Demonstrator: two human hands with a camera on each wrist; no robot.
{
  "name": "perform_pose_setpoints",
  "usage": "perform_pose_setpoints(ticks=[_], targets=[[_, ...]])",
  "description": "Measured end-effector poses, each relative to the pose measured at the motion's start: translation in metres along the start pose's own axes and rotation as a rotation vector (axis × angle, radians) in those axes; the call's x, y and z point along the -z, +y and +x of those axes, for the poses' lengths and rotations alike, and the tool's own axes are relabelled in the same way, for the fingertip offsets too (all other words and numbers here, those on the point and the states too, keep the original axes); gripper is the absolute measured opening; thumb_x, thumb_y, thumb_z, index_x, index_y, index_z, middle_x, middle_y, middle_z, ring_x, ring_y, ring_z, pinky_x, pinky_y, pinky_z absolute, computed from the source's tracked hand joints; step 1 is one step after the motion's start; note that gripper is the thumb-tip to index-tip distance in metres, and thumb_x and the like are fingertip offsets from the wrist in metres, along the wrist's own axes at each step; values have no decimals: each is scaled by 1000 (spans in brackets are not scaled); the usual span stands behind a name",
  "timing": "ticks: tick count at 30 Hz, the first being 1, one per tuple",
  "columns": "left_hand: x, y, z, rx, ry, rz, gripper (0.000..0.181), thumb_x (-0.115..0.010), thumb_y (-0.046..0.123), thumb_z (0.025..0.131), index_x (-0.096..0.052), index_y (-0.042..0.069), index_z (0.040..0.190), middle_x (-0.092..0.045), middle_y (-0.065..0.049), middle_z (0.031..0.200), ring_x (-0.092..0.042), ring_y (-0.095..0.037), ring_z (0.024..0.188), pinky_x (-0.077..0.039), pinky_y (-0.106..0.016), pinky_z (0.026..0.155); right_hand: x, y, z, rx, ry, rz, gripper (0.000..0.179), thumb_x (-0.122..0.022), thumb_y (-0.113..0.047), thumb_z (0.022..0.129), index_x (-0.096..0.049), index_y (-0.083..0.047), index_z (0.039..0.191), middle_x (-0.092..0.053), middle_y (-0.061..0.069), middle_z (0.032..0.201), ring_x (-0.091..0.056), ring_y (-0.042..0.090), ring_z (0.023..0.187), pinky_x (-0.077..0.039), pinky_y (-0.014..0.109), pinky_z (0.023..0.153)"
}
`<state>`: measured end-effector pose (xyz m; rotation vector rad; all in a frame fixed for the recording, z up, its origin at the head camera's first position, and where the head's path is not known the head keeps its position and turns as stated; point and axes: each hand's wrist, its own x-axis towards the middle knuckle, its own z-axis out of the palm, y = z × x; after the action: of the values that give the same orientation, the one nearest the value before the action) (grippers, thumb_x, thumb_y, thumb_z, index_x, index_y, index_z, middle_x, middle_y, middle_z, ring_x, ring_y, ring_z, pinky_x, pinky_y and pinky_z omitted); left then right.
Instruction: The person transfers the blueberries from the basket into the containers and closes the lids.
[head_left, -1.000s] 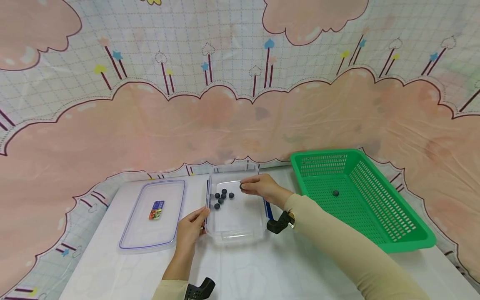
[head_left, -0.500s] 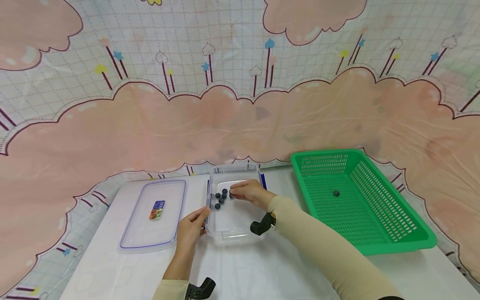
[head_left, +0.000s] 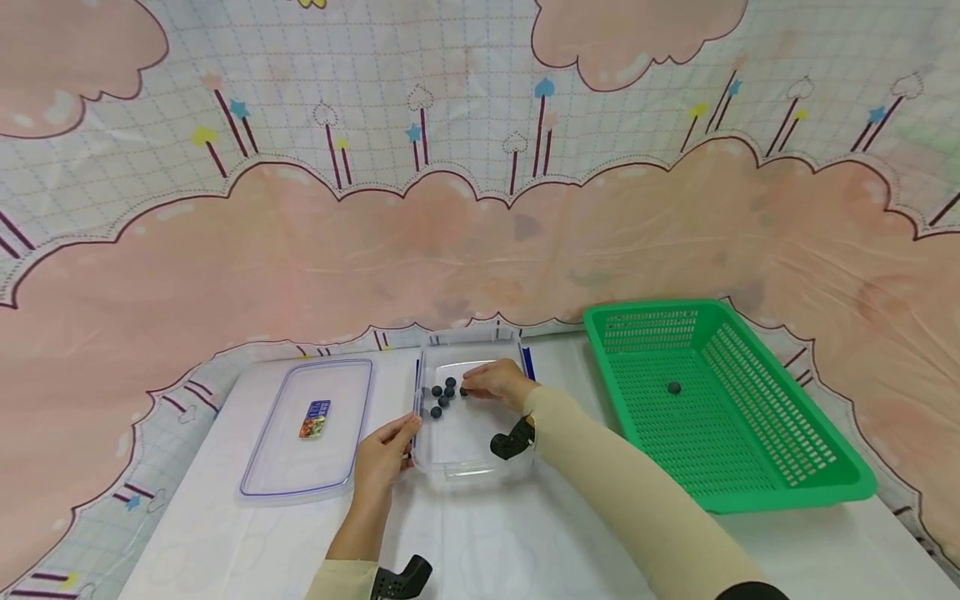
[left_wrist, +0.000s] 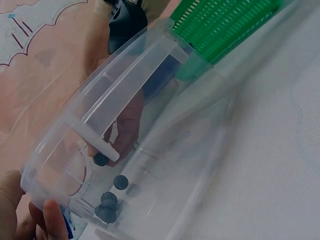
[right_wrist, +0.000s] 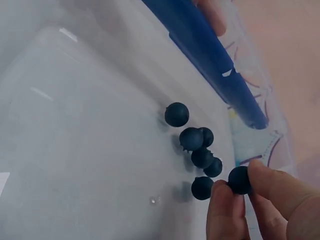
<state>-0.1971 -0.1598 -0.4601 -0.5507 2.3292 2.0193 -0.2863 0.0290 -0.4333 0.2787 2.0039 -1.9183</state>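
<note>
A clear plastic box [head_left: 480, 442] with blue side clips stands in the middle of the table. My left hand [head_left: 381, 454] grips its left wall near the front corner, with fingertips [left_wrist: 54, 220] visible against the plastic in the left wrist view. Over the box floor, my right hand [head_left: 501, 383] pinches one blueberry [right_wrist: 240, 180] between thumb and fingers. Several more blueberries [right_wrist: 202, 157] lie clustered in the box, close to its left side. One of them [right_wrist: 202, 188] sits right beside the right fingertips.
A clear lid [head_left: 273, 467] with a blue seal lies left of the box, a small printed label [head_left: 314, 419] on it. To the right stands a green perforated basket [head_left: 787, 392] with one blueberry [head_left: 674, 387] inside. A patterned cloth [head_left: 375, 250] hangs behind.
My right hand has moved left and slightly down with its blueberry, toward the cluster in the box, and slowed there. The left hand keeps its hold on the box wall.
</note>
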Motion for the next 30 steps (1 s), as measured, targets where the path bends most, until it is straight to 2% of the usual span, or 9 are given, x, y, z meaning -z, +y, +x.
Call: perform_pose_setpoints(ticks=[5,17,20,26,30], targets=[[0,0,0,-2,-3,1,40,-73,28,89,-69,4,122,-58,1,79,-50,-9,71,-51,-19,53,0,3,2,0,-2,-43,30,-68,5,88,-66,11,118,-68,22,117,-65,12,84,-56,28,88],[-1,-1,3,-3,-4,-1,39,-73,25,89,-69,3,121,-57,4,75,-50,-8,71,-50,-17,52,1,6,4,-17,-2,-61,29,-69,4,87,-68,10,115,-69,19,114,-62,10,79,-57,28,87],[-2,1,3,-5,-9,-3,39,-73,25,90,-69,3,121,-56,4,74,-50,-8,70,-50,-17,52,1,6,4,-13,-5,-54,29,-68,4,88,-66,11,117,-68,20,117,-65,14,85,-56,29,89],[-1,3,3,-4,-5,-1,39,-74,26,89,-69,4,121,-57,3,77,-50,-8,71,-51,-18,53,4,-5,0,19,-25,-3,31,-64,-3,94,-62,11,121,-64,22,123,-63,32,114,-54,33,94],[0,3,1,10,-15,-2,40,-74,27,89,-69,4,122,-58,2,77,-50,-9,72,-52,-18,54,16,-25,-11,103,24,-20,30,-64,-8,95,-63,8,121,-64,22,124,-63,35,115,-55,31,91]])
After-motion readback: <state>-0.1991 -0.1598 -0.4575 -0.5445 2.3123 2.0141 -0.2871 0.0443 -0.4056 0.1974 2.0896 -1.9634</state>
